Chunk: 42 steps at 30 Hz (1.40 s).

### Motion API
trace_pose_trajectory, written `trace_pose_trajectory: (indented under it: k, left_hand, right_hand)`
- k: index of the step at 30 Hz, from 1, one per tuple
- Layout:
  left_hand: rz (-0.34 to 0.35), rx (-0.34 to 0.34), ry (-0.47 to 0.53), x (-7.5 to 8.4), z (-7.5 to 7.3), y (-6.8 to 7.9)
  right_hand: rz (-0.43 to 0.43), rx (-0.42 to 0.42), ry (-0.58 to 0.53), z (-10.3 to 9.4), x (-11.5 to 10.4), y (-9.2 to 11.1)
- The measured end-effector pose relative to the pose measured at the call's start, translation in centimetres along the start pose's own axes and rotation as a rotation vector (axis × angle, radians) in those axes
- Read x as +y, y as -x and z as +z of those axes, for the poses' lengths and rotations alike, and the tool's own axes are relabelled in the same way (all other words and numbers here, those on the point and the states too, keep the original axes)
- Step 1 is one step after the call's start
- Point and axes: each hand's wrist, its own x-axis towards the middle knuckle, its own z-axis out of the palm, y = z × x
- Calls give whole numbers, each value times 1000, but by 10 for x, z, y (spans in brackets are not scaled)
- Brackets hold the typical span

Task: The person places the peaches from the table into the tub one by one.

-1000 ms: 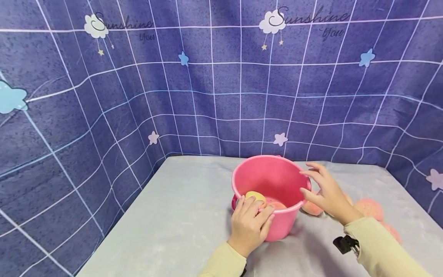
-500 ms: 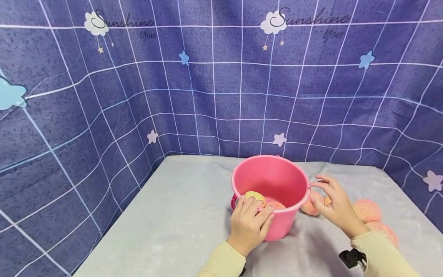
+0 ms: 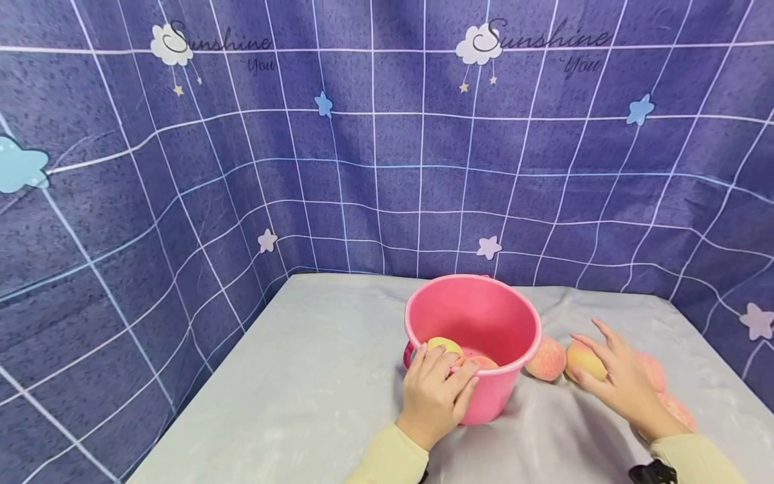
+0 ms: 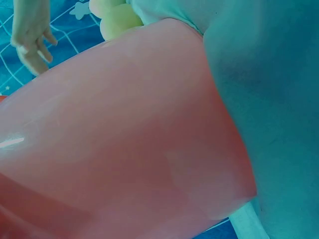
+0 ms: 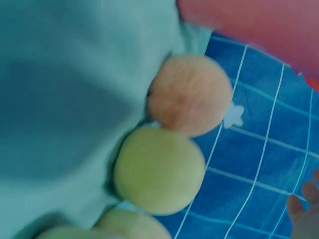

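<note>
A pink bucket [image 3: 470, 316] stands on a grey cloth-covered surface. My left hand [image 3: 437, 390] grips its near rim, fingers curled over the edge. Inside, beside those fingers, a yellow peach [image 3: 446, 346] and a pinkish peach [image 3: 484, 361] show in part. My right hand [image 3: 625, 382] is over the row of peaches right of the bucket, fingers spread and slightly bent, holding nothing. Nearest to it is a yellow peach [image 3: 582, 361], overlapped by the thumb in the head view. In the right wrist view this yellow peach [image 5: 159, 170] sits between a pink peach [image 5: 192, 94] and another yellowish one.
Against the bucket's right side lies the pink peach [image 3: 546, 359]. Further pink peaches [image 3: 678, 411] lie behind and beside the right wrist. A blue-purple grid curtain [image 3: 393, 148] with stars hangs along the back and sides.
My right hand has moved from the bucket's right rim rightward and down to the yellow peach, fingers still apart. My left hand stays on the near rim, and the bucket stands still.
</note>
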Motion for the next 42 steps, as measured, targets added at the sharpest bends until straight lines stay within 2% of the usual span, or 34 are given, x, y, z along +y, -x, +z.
trace_pose_trajectory:
  k: [7, 11, 19, 28, 33, 42]
  left_hand:
    - [-4, -1, -2, -1, 1, 1]
    - [-1, -1, 0, -2, 2, 1]
    - [-8, 3, 4, 0, 1, 1]
    - [-23, -8, 7, 1, -1, 1]
    - [-35, -21, 7, 2, -3, -1]
    - [-37, -27, 2, 3, -5, -1]
  right_hand:
    - [88, -155, 211, -11, 21, 17]
    - [163, -229, 265, -16, 32, 27]
    - [302, -276, 329, -35, 49, 42]
    - [489, -483, 324, -46, 54, 56]
    - [524, -509, 316, -45, 53, 58]
    - [431, -456, 379, -42, 54, 62]
